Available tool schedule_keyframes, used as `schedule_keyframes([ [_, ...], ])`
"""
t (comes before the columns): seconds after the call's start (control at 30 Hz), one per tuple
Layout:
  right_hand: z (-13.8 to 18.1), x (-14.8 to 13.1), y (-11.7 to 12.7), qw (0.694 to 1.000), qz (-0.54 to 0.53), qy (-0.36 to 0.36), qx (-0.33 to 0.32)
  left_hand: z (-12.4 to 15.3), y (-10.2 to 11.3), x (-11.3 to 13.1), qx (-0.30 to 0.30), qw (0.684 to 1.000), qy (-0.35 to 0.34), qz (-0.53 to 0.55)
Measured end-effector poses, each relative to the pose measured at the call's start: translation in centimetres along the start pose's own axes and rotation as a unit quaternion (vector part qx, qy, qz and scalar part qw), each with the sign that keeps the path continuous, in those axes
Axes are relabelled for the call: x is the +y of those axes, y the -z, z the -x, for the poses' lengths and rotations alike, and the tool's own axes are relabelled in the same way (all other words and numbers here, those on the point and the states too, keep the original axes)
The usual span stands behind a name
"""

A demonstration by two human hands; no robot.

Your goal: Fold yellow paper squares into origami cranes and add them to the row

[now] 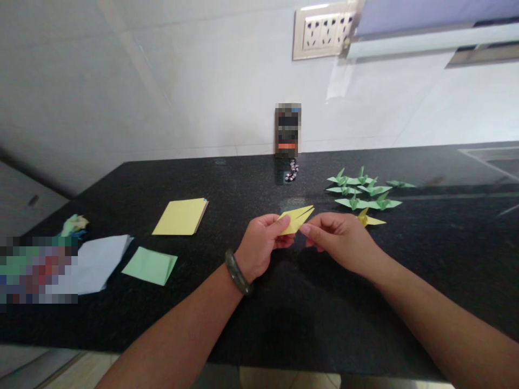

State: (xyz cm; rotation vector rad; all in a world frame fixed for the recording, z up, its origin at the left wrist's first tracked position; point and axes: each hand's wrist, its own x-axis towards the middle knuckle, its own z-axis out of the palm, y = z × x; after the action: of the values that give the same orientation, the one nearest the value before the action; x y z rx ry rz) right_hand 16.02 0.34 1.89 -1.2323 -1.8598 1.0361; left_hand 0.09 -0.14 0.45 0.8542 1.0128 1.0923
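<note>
My left hand (263, 237), with a dark bangle at its wrist, pinches a small yellow folded paper (298, 218) between thumb and fingers. The paper is a narrow kite shape, split into two points at its upper right. My right hand (338, 235) is closed, its thumb and forefinger tips at the paper's lower right edge. Partly hidden behind that hand sits a yellow paper crane (365, 218). Several green paper cranes (371, 189) stand in loose rows just beyond it.
On the black countertop (292, 313) to the left are a stack of yellow paper squares (180, 216), a folded green paper (150, 266), white sheets (101, 259) and a crumpled paper bundle (74, 224). A blurred upright phone-like object (287, 129) leans on the wall below a socket (324, 32).
</note>
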Motion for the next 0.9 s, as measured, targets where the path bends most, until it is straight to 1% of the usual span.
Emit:
schedule_keyframes([
  [0.03,0.0,0.1,0.2,0.999,0.018,0.036,0.029,-0.1,0.1,0.0,0.006,1.000,0.010,0.012],
  [0.07,0.0,0.2,0.4,0.997,0.022,0.063,0.045,-0.1,0.1,0.0,0.007,1.000,0.020,0.019],
  [0.13,0.1,0.4,0.5,0.993,0.032,0.097,0.056,-0.2,0.2,0.0,0.002,0.999,0.033,0.019],
  [0.23,0.2,0.6,0.4,0.981,0.096,0.168,0.025,-0.2,0.1,-0.2,-0.006,0.999,0.035,-0.006],
  [0.33,0.3,0.6,0.3,0.954,0.182,0.237,-0.026,-0.2,-0.1,-0.2,-0.004,0.999,0.029,-0.041],
  [0.4,0.3,0.5,0.4,0.942,0.224,0.247,-0.045,-0.1,-0.2,-0.2,0.003,0.998,0.030,-0.062],
  [0.53,0.1,0.6,0.8,0.928,0.261,0.262,-0.049,-0.2,-0.1,-0.3,0.014,0.994,0.021,-0.105],
  [0.7,0.0,0.6,1.2,0.906,0.311,0.280,-0.062,-0.3,-0.1,-0.4,0.001,0.991,0.003,-0.132],
  [0.9,-0.1,0.6,1.4,0.898,0.318,0.293,-0.076,-0.3,-0.2,-0.2,0.008,0.990,0.019,-0.143],
])
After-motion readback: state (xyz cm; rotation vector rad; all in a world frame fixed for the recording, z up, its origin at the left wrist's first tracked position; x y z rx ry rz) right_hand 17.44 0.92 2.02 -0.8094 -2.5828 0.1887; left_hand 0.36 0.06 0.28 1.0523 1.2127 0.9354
